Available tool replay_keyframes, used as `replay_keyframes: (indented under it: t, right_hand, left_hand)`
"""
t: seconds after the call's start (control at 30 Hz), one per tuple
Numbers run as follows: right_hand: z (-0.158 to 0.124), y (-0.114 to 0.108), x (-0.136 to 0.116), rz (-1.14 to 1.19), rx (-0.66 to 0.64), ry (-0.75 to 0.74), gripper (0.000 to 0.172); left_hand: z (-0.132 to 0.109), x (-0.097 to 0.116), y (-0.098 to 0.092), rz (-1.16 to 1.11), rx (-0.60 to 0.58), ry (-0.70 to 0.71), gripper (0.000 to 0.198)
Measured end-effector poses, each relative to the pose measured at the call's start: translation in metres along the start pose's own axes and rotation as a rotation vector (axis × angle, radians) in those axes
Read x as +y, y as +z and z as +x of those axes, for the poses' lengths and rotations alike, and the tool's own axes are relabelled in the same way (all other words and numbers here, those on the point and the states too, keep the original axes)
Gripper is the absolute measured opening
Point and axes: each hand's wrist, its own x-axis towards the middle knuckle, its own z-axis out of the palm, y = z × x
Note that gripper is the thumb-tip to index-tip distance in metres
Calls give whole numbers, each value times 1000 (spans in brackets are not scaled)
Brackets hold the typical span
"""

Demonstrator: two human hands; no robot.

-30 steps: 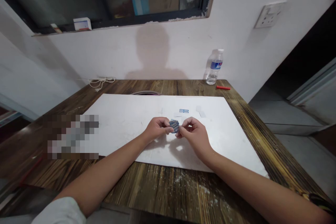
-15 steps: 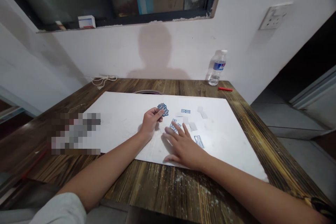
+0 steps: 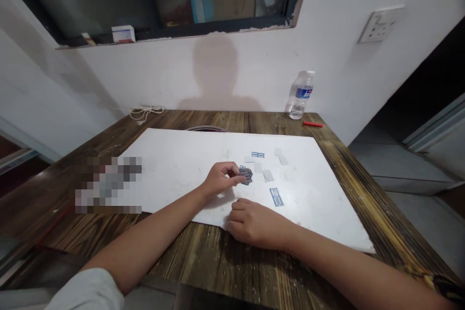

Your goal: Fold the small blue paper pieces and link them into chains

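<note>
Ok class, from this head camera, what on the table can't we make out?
Head view:
The stack of blue-printed slips: too small to read, partly hidden by the left hand.
The pixelated patch: blurred, so its contents can't be told.
The curved rim: mostly hidden behind the white sheet.

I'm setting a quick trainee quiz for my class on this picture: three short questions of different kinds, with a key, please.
1. Which hand is at the stack of blue-printed slips, left or right?
2. True or false: the water bottle stands on the white sheet.
3. Fill the gap: the red stick lies on the wooden ____.

Key: 1. left hand; 2. false; 3. table.
</note>
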Motion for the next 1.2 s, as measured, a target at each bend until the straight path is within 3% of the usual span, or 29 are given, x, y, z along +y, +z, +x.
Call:
replay_keyframes:
  t: [0.07, 0.13, 0.27, 0.33, 0.4, 0.53, 0.73, 0.9, 1.0, 1.1, 1.2]
  right_hand:
    - [0, 0, -1, 120, 59, 25, 20]
    - [1, -3, 1, 357, 173, 143, 14]
    - [1, -9, 15, 796, 525, 688, 11]
    - [0, -10, 24, 931, 676, 892, 14]
    - [-2, -11, 30, 1017, 773, 1003, 20]
    - [-3, -12, 34, 1067, 857, 1068, 26]
    - [-5, -15, 35, 962, 851, 1125, 27]
    - [-5, -12, 33, 841, 761, 1112, 27]
    - [-5, -15, 39, 860, 698, 1061, 29]
    - [-12, -27, 58, 821, 587, 995, 21]
    - [-31, -45, 85, 488, 344, 1005, 20]
  left_hand:
    - [-1, 1, 1, 33, -34, 0, 34]
    - [-1, 0, 0, 21, -26, -18, 36]
    - [2, -4, -2, -28, 10, -55, 37]
    - [3, -6, -3, -42, 15, -51, 37]
    - [3, -7, -4, -65, -4, -46, 37]
    - [3, -8, -5, -131, -46, -66, 40]
    - [2, -4, -3, -276, -83, -127, 40]
    - [2, -2, -3, -262, -156, -125, 39]
    - [2, -2, -3, -244, -124, -130, 38]
    - [3, -2, -3, -232, -33, -141, 39]
    - [4, -4, -2, -232, 32, -155, 42]
